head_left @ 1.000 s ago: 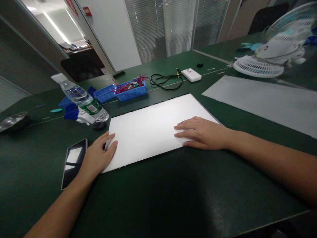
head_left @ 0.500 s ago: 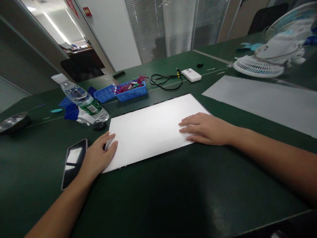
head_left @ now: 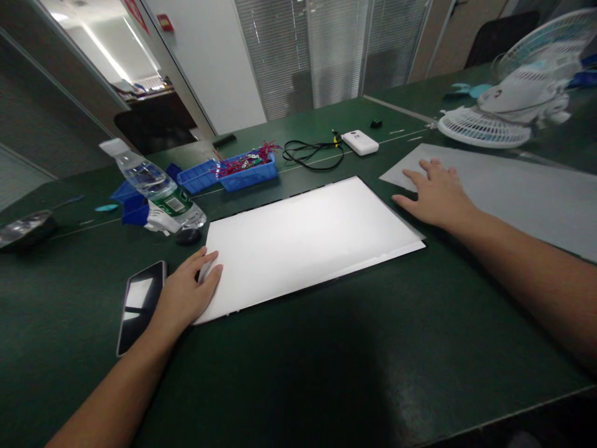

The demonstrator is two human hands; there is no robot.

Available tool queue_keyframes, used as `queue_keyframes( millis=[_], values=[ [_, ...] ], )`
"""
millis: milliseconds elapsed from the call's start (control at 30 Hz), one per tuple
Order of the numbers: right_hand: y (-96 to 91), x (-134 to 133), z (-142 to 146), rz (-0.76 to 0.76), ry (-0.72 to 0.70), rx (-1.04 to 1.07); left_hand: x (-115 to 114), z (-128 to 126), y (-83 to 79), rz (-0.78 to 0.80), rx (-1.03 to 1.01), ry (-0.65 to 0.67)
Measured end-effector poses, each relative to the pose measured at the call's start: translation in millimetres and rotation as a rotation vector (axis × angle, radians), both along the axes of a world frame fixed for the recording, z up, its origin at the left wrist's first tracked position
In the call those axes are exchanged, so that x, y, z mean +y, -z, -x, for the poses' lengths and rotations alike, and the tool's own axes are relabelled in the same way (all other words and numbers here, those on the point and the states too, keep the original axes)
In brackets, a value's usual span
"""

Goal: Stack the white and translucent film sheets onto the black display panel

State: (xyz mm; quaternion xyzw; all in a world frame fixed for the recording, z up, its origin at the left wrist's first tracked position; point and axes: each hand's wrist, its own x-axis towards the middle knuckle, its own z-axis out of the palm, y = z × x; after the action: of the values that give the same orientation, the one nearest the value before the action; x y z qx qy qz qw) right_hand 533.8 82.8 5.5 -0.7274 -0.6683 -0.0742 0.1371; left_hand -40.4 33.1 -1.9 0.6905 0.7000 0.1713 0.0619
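While the left edge of a white rectangular panel is touched by the left hand, the left end of a grey translucent sheet is covered by the right hand. The panel is laid flat in the middle of the dark green table; its far and near edges are bordered by thin dark lines, and a slightly wavy edge is seen along its near right side. The left fingers are loosely parted, with the thumb and forefinger rested on the white surface and nothing clasped. The right fingers are spread wide, and nothing is gripped by them; whether the grey sheet is actually touched cannot be told. A smartphone is placed just left of the left hand. Beyond it, a tilted-looking water bottle is seen near a small black rounded object. At the far side, red wires are held in a blue plastic bin, and a white fan is seen at far right.
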Motion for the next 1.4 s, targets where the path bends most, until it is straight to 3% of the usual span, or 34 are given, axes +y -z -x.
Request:
queue_keyframes(
  millis=[100, 233, 433, 933, 1100, 1200, 1400],
  values=[
    [14.3, 8.0, -11.0, 0.148, 0.163, -0.001, 0.5, 1.6, 1.0, 0.000, 0.003, 0.005],
    [19.7, 11.1, -15.8, 0.216, 0.082, -0.023, -1.3, -1.1, -2.7, 0.026, -0.004, 0.010],
    [12.5, 10.9, -11.3, 0.248, 0.031, -0.039, -3.4, -6.4, -6.8, 0.025, 0.008, -0.004],
    [-3.2, -0.4, 3.5, 0.202, 0.017, -0.130, -3.1, -6.2, -7.4, 0.052, 0.025, 0.014],
    [-17.7, -6.1, 14.9, 0.225, 0.155, -0.087, -2.2, -5.1, -5.3, 0.033, 0.047, 0.028],
    [-25.2, -10.2, 16.7, 0.169, 0.226, -0.070, -2.3, -4.5, -4.5, 0.030, 0.050, 0.041],
    [-28.3, -14.6, 17.6, 0.032, 0.214, 0.017, -3.9, -3.7, -4.5, 0.029, 0.048, 0.048]
  ],
)
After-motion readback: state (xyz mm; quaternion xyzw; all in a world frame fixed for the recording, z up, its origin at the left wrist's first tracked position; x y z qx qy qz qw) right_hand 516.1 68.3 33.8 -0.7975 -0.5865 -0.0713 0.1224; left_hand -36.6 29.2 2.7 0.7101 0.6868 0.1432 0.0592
